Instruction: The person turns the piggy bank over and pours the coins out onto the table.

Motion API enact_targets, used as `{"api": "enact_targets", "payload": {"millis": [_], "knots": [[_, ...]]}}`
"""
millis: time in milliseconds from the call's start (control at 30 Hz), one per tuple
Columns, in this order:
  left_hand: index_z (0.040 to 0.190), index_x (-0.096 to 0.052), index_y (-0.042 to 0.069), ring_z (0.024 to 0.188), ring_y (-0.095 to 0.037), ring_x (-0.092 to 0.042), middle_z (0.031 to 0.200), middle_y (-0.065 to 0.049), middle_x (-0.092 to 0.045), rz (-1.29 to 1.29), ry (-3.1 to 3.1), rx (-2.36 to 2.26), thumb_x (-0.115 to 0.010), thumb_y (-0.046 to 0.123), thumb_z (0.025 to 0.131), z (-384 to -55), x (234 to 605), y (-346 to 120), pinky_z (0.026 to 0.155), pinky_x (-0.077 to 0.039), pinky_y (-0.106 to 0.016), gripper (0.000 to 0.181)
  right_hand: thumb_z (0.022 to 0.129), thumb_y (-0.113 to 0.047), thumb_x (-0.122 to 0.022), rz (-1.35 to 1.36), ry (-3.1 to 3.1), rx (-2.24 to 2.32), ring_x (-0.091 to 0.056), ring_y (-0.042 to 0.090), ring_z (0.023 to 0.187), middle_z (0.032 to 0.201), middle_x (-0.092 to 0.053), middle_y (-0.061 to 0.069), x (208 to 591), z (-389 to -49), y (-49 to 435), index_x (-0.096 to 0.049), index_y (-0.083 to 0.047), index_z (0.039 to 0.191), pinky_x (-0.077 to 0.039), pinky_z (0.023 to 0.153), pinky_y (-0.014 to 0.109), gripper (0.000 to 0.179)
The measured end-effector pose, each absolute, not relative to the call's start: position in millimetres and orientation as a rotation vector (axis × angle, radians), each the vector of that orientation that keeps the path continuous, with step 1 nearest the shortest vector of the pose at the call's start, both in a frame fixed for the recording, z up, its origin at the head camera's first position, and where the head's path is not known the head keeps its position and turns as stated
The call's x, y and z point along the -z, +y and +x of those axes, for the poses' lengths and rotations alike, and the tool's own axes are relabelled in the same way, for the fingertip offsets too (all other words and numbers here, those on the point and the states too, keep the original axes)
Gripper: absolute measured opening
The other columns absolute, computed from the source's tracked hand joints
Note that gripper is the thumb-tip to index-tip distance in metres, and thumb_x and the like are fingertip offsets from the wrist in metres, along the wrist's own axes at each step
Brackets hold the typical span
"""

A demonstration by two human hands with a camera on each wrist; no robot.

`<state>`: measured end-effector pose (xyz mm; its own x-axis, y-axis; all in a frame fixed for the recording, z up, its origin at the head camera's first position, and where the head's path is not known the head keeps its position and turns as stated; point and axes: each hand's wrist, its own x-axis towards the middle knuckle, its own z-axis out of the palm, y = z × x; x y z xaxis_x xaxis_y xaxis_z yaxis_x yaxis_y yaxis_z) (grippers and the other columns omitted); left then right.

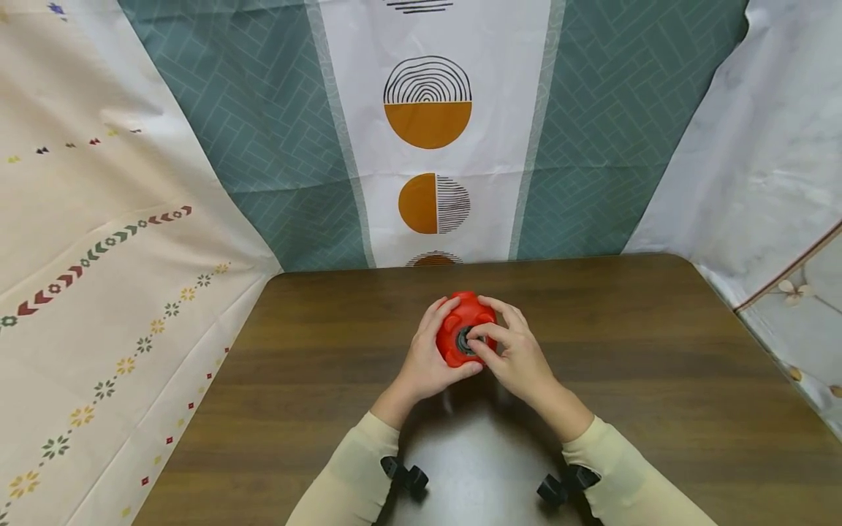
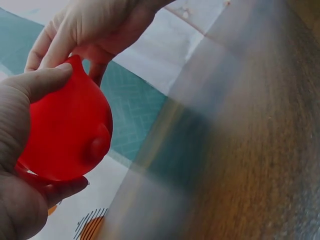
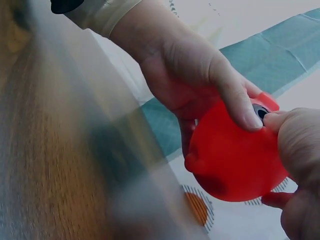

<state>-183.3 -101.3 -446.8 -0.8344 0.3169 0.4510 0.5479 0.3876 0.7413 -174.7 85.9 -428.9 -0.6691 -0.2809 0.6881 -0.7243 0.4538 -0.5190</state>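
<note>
A round red thing (image 1: 465,313) with knobs on its sides is held up over the worktop (image 1: 316,380), near its middle. A dark ring (image 1: 463,340) is set in its face; what lies inside the ring cannot be told, as the opening is partly covered by fingers. The red thing is gripped at its side by the left hand (image 1: 426,361). Thumb and forefinger of the right hand (image 1: 521,359) are pinched together at the ring, its other fingers curled against the red edge. Behind, the worktop is bordered by a green-and-white cloth (image 1: 270,117).
</note>
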Motion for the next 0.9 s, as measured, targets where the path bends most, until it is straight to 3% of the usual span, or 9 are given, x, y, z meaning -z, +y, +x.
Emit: {"api": "enact_targets", "payload": {"millis": [900], "knots": [[0.147, -0.032, 0.034, 0.133, -0.022, -0.035, 0.154, -0.001, -0.022, -0.785, -2.457, 1.413, -0.085, 0.031, 0.071, -178, 437, -106, 0.096, -0.048, -0.037, 0.093, 0.075, -0.004, -0.081, 0.928, -2.17, -1.083, -0.04, 0.027, 0.13, 0.136, -0.052, 0.008, 421, -173, 85, -0.074, -0.013, 0.085, -0.045, 0.098, 0.045, 0.015]]}}
